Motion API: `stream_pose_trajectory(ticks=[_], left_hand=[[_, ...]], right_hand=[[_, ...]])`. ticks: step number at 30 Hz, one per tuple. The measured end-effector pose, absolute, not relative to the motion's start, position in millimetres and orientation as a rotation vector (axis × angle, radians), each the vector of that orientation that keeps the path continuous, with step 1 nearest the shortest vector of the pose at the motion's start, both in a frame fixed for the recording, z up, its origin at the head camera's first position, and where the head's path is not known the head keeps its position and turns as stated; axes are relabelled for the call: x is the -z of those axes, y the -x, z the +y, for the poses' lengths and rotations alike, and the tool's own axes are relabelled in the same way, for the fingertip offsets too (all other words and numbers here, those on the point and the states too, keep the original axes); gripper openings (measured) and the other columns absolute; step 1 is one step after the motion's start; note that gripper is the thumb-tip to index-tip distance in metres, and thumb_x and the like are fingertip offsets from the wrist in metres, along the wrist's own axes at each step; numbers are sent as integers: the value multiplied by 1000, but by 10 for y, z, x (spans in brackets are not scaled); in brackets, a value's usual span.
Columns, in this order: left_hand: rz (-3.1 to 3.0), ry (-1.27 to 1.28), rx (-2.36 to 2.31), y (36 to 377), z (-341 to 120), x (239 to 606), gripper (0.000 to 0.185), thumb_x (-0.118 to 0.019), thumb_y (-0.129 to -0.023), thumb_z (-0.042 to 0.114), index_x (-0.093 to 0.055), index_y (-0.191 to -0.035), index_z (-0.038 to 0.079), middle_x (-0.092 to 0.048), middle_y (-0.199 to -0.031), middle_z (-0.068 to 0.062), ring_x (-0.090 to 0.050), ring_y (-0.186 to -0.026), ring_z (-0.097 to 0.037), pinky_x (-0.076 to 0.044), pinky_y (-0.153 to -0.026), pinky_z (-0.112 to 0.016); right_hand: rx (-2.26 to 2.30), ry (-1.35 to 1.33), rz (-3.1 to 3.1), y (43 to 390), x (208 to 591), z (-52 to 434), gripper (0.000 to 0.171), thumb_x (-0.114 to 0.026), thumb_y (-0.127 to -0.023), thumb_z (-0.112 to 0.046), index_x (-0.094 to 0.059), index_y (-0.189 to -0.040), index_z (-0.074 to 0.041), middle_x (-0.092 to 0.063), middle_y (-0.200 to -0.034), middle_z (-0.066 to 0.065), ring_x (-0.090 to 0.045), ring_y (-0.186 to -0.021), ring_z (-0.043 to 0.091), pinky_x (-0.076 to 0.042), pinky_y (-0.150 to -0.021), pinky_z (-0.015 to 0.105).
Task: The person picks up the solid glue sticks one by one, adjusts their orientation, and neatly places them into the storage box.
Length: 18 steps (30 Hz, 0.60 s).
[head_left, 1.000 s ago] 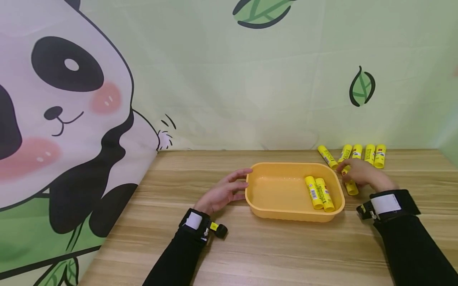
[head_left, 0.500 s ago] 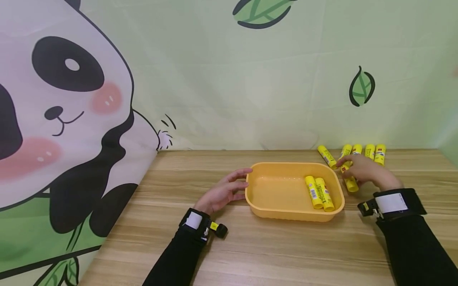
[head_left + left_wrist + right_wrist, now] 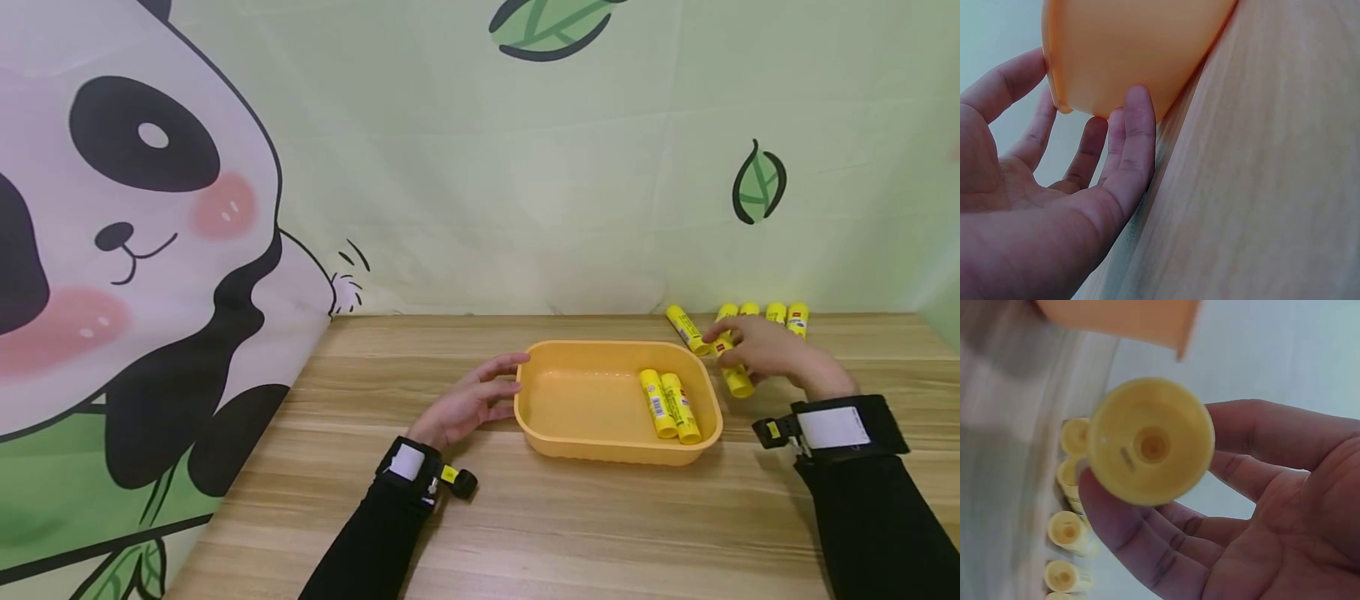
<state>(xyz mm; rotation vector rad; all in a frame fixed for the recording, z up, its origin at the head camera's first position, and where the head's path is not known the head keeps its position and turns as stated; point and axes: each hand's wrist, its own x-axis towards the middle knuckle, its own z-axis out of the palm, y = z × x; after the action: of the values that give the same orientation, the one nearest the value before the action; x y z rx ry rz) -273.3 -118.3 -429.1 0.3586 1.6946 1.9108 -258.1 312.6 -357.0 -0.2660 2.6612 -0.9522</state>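
An orange tray (image 3: 558, 446) sits mid-table with two yellow glue sticks (image 3: 669, 404) lying in its right end. My left hand (image 3: 471, 402) rests open on the table, its straight fingers (image 3: 1138, 134) touching the tray's left wall (image 3: 1129, 50). My right hand (image 3: 765, 354) is just right of the tray and pinches a yellow glue stick (image 3: 733, 375) between fingers and thumb, slightly off the wood. The right wrist view shows that stick's round end (image 3: 1150, 442) held by the fingers (image 3: 1122, 537). Several more glue sticks (image 3: 686, 327) lie in a row behind the hand.
A panda-and-leaf cloth (image 3: 150, 250) hangs behind the wooden table (image 3: 570, 533) and drapes over its left side. The table's front half is bare wood. Loose glue sticks (image 3: 1066, 531) lie close to the back wall at right.
My right hand has gripped a glue stick beside the tray and lifted it slightly, moving back and right. The left hand and the tray have stayed put.
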Motion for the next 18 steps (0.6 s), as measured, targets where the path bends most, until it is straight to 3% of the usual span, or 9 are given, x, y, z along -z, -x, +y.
stream_pose_trajectory(ticks=[11, 18], left_hand=[[1701, -366, -1905, 2740, -1183, 4301, 50, -55, -106, 8, -46, -155, 12, -41, -150, -11, -58, -122, -23, -54, -104, -40], [1720, -371, -1890, 2730, -1181, 4287, 50, -56, -107, 10, -46, -155, 13, -40, -152, -12, -56, -125, -25, -53, -106, -42]], right_hand=[[1001, 328, 2698, 2462, 3365, 3029, 42, -58, -98, -3, -52, -138, 9, -52, -121, 33, -55, -94, 34, -54, -68, 37], [1028, 415, 2680, 2391, 3264, 2908, 41, -60, -98, -5, -57, -137, 3, -53, -130, 32, -54, -102, 35, -52, -68, 35]])
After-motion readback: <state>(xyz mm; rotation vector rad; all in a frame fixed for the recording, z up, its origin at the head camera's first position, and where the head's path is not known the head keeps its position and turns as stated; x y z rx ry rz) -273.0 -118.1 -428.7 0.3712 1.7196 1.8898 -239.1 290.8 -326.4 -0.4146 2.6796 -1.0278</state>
